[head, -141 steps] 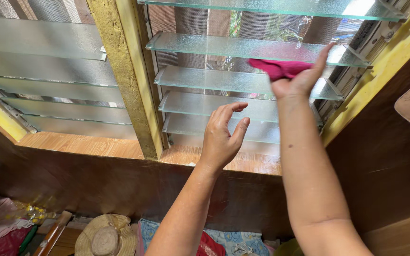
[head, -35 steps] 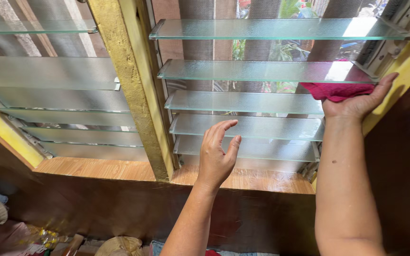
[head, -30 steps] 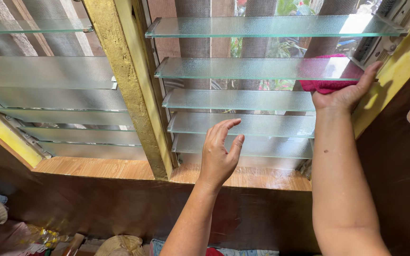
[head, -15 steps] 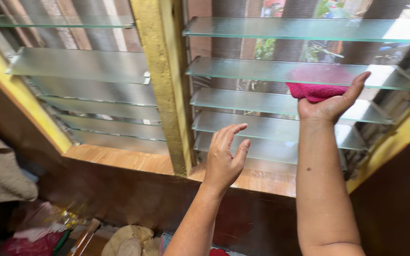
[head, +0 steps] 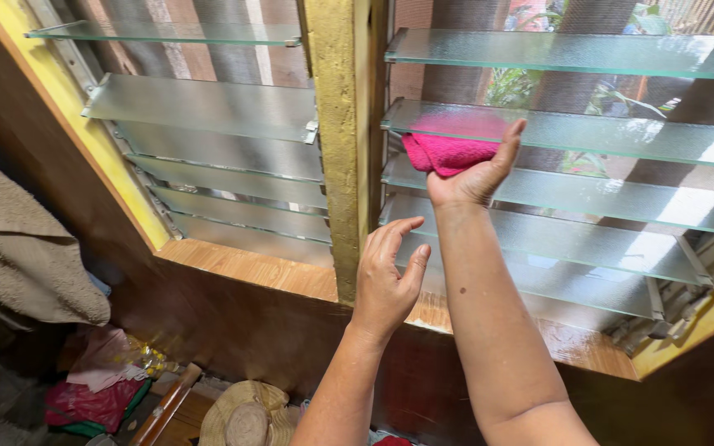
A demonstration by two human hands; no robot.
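Pink cloth (head: 448,154) slid left under glass slat (head: 572,132).

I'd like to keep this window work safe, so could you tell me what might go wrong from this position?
The right hand presses a pink cloth up against the underside of a thin glass louvre slat; hard pressure might crack it or shift it in its end clips. The slat's front edge is bare, so fingers sliding along it could get cut. The left hand hovers open, close to the lower slats, and might bump them.
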